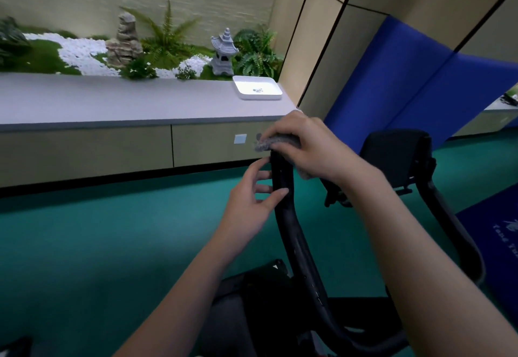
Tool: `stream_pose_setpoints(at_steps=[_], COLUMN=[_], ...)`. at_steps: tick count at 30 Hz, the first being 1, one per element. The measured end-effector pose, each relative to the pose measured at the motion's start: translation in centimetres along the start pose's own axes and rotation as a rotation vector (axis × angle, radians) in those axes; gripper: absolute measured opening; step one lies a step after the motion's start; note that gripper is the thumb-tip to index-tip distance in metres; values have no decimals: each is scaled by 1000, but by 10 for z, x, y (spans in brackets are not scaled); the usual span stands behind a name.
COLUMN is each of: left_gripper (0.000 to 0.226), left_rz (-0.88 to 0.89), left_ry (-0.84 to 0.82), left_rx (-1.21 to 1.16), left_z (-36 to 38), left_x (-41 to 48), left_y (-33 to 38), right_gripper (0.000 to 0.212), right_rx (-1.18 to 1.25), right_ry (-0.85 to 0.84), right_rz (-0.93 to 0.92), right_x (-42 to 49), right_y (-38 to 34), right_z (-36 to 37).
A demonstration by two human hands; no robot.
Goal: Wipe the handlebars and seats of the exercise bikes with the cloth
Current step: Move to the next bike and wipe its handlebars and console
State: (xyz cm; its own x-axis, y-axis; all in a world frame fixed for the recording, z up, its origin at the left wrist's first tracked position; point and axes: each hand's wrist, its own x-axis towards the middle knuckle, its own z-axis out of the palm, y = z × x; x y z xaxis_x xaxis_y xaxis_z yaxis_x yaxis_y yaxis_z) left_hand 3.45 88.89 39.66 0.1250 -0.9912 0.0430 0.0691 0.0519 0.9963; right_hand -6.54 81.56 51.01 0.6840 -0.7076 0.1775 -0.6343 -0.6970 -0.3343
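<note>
A black exercise bike handlebar (291, 233) curves up from the bottom centre to a tip near the middle of the view. My right hand (311, 146) presses a grey cloth (276, 143) over that tip, fingers closed around it. My left hand (252, 196) sits just below on the left side of the bar, thumb and fingers loosely touching it. A second black bar (459, 233) curves down on the right, under a black padded rest (392, 149). A dark part of the bike (252, 295) lies low in the view; I cannot tell whether it is the seat.
A long grey counter (112, 101) with cabinet fronts runs along the far wall, carrying a white tray (258, 88) and a planter with ferns, pebbles and a stone lantern (222, 52). Blue mats (414, 81) lean at the right. Green floor (112, 238) spreads on the left.
</note>
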Motion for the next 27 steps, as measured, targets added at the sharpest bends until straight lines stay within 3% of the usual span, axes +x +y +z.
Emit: stream_pose_setpoints(at_steps=[3, 5, 8, 11, 14, 18, 24, 27], left_gripper=[53, 53, 56, 56, 54, 64, 72, 72], left_rz=[1, 4, 10, 8, 2, -19, -49, -55], left_ry=[24, 33, 41, 58, 55, -12, -120, -131], left_rx=[-14, -39, -66, -106, -137, -171, -178, -202], left_z=[3, 2, 3, 5, 5, -1, -9, -9], left_x=[1, 1, 2, 3, 2, -2, -9, -11], left_y=[0, -1, -3, -3, -2, -1, -3, -4], right_gripper=[17, 16, 16, 18, 17, 21, 20, 18], right_rx=[-73, -29, 53, -2, -56, -111, -49, -68], right_ry=[-187, -199, -16, 233, 327, 524, 543, 646], right_rz=[24, 105, 166, 7, -83, -23, 35, 19], right_x=[17, 20, 2, -18, -20, -47, -101, -83], right_y=[3, 7, 13, 4, -1, 2, -3, -5], right_z=[-11, -14, -7, 8, 26, 53, 77, 64])
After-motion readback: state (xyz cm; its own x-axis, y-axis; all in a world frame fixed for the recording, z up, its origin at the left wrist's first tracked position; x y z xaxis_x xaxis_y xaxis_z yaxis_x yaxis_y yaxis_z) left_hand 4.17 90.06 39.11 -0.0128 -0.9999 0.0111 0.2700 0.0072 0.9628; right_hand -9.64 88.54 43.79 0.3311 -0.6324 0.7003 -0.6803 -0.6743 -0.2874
